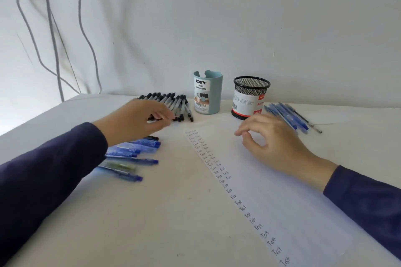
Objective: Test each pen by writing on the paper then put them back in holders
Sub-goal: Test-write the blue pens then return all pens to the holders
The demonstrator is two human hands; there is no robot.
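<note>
Paper [260, 191]: lay flat, bearing "Test" marks. Black pens [175, 102]: heaped left of teal holder [208, 95]; mesh holder [249, 97] stood beside. Left hand [141, 117]: fingers curled at heap; grip could not be told. Right hand [273, 143]: hovered over paper, loosely curled, held nothing.

Left hand [138, 117] reaches forward, fingers curled; right hand [271, 143] hovers, fingers loosely curled.

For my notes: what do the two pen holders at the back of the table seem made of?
Black holder: looks like metal wire mesh, a see-through lattice under a solid rim. Blue-grey holder: opaque, smooth and matte, probably plastic, possibly silicone; the look leaves that open.
</note>
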